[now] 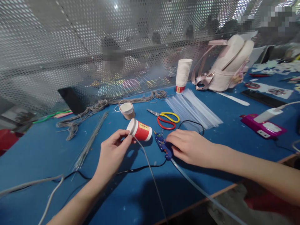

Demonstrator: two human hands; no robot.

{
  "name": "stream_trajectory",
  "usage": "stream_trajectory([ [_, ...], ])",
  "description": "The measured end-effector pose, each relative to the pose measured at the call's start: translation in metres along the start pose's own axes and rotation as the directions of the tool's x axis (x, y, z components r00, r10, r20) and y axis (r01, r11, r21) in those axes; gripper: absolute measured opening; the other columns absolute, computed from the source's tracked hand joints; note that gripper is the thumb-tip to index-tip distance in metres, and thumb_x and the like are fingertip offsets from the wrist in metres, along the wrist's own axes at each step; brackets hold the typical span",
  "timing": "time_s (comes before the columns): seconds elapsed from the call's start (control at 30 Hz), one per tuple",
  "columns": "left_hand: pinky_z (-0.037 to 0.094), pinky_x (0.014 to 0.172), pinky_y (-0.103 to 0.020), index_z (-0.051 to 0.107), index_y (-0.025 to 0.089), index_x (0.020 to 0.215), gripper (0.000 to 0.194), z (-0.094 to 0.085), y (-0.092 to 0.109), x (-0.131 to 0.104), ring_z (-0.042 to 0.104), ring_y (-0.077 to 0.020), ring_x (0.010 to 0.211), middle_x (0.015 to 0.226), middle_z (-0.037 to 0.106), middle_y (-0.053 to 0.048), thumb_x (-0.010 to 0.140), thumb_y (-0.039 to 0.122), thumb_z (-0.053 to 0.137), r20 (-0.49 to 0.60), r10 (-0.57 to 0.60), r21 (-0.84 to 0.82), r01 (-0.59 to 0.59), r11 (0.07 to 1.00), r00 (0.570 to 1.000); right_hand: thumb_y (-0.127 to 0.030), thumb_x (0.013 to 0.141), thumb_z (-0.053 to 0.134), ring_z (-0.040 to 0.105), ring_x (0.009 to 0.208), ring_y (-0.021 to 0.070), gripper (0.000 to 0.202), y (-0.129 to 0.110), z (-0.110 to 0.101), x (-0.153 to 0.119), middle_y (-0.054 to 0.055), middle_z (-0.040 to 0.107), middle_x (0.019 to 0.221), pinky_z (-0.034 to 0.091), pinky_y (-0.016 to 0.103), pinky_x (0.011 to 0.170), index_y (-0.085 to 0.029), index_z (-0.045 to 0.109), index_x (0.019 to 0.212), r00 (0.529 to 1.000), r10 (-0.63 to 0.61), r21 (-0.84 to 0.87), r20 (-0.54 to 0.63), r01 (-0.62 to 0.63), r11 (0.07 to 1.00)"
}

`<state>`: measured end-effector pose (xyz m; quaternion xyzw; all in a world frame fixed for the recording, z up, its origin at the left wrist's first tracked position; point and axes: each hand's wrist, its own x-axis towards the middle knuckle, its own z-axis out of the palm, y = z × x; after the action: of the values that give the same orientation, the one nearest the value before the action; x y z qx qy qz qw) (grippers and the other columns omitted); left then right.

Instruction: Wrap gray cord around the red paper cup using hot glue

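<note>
Clearly, the left hand (114, 151) holds a red and white paper cup (142, 131), which lies on its side in front of the person, near the middle of the bench (30, 159). Its thumb and fingers are closed in a pinch at the left end of the cup, where a grey cord (150, 165) goes around the wall; from this pinch the cord hangs down toward the near edge. If the cup also touches the bench, I cannot tell.

The right hand (193, 148) is just beside a blue glue gun (161, 144), with its fingers bent toward the handle. The tips are partly hidden, so I cannot tell how far they are open or whether they grip it. The nozzle points away from the person, toward the cup, and a long clear glue stick (195, 185) comes out of the rear end.

Behind the cup stands a smaller wrapped cup (127, 112), and to the right of this one lie scissors (167, 119) with one yellow and one red handle. Farther back, a stack of paper cups (184, 73) stands near a pale backpack (225, 70).
</note>
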<state>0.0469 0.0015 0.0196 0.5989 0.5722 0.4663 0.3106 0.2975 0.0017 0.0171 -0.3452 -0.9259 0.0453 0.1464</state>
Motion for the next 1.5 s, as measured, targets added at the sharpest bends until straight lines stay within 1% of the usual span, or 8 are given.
stream_trajectory([
  [0.27,0.046,0.073,-0.025,0.069,0.020,0.080,0.009,0.003,-0.006,0.000,0.059,-0.0150,0.074,0.075,0.067,0.001,0.077,0.024,0.061,0.042,0.011,-0.106,-0.007,0.994,0.999,-0.008,0.075,0.054,0.056,0.105,0.0292,0.045,0.010,0.017,-0.010,0.020,0.060,0.116,0.048,0.045,0.087,-0.005,0.055,0.120,0.996,-0.026,0.029,0.082,0.024,0.999],
  [0.5,0.048,0.076,-0.025,0.069,0.018,0.083,0.015,0.006,-0.003,-0.001,0.063,-0.0155,0.076,0.080,0.068,0.000,0.073,0.018,0.058,0.066,-0.030,-0.191,0.042,0.981,0.997,-0.005,0.075,0.056,0.057,0.091,0.0261,0.039,0.017,0.028,0.008,0.018,0.063,0.098,0.048,0.044,0.083,-0.005,0.056,0.114,0.994,-0.062,0.089,0.096,0.053,0.995],
  [0.77,0.046,0.068,-0.026,0.069,0.017,0.082,0.014,0.006,-0.001,0.000,0.061,-0.0156,0.071,0.074,0.069,-0.002,0.074,0.026,0.062,0.027,-0.037,-0.055,0.038,0.998,0.999,-0.010,0.074,0.059,0.056,0.099,0.0260,0.047,0.024,0.017,0.002,0.016,0.061,0.108,0.048,0.042,0.085,-0.009,0.051,0.120,0.995,0.019,0.343,-0.101,0.017,0.939],
  [0.87,0.046,0.066,-0.026,0.069,0.016,0.081,0.016,0.005,0.000,0.001,0.060,-0.0154,0.069,0.073,0.069,-0.002,0.073,0.029,0.063,0.022,-0.029,-0.035,0.030,0.999,0.999,-0.017,0.070,0.064,0.061,0.088,0.0213,0.048,0.027,0.007,-0.002,0.012,0.062,0.109,0.051,0.037,0.077,-0.016,0.053,0.117,0.956,0.231,0.626,-0.179,-0.071,0.777],
  [0.93,0.045,0.066,-0.025,0.068,0.016,0.078,0.016,0.006,0.000,0.001,0.060,-0.0151,0.068,0.071,0.069,-0.001,0.074,0.030,0.063,0.027,-0.022,-0.032,0.023,0.999,0.999,-0.024,0.071,0.062,0.060,0.072,0.0163,0.045,0.027,0.004,-0.003,0.010,0.063,0.104,0.050,0.030,0.061,-0.017,0.054,0.114,0.918,0.352,0.852,-0.181,-0.033,0.523],
  [1.07,0.044,0.064,-0.024,0.068,0.016,0.076,0.016,0.007,0.001,0.000,0.059,-0.0149,0.067,0.069,0.067,-0.001,0.075,0.031,0.062,0.032,-0.016,-0.018,0.016,1.000,0.999,-0.032,0.072,0.061,0.045,0.046,0.0074,0.031,0.015,0.005,0.002,0.004,0.062,0.081,0.038,0.023,0.042,-0.016,0.060,0.098,0.883,0.469,0.978,-0.012,-0.087,0.190],
  [1.2,0.044,0.065,-0.024,0.068,0.016,0.074,0.016,0.009,0.001,-0.003,0.058,-0.0152,0.070,0.071,0.067,-0.002,0.075,0.031,0.061,0.030,-0.009,-0.010,0.009,1.000,1.000,-0.027,0.069,0.064,0.050,0.048,0.0104,0.019,-0.005,0.008,0.002,0.000,0.060,0.063,0.041,0.023,0.046,-0.016,0.062,0.084,0.817,0.577,0.872,0.011,-0.290,0.394],
  [1.5,0.044,0.060,-0.022,0.067,0.016,0.075,0.016,0.016,-0.002,-0.007,0.056,-0.0136,0.066,0.072,0.065,-0.001,0.073,0.032,0.062,0.051,0.006,0.023,-0.007,1.000,0.999,-0.014,0.073,0.055,0.059,0.061,0.0127,0.019,-0.016,0.024,-0.005,0.000,0.064,0.073,0.046,0.023,0.060,-0.020,0.054,0.091,0.938,0.259,0.635,-0.230,-0.057,0.770],
])
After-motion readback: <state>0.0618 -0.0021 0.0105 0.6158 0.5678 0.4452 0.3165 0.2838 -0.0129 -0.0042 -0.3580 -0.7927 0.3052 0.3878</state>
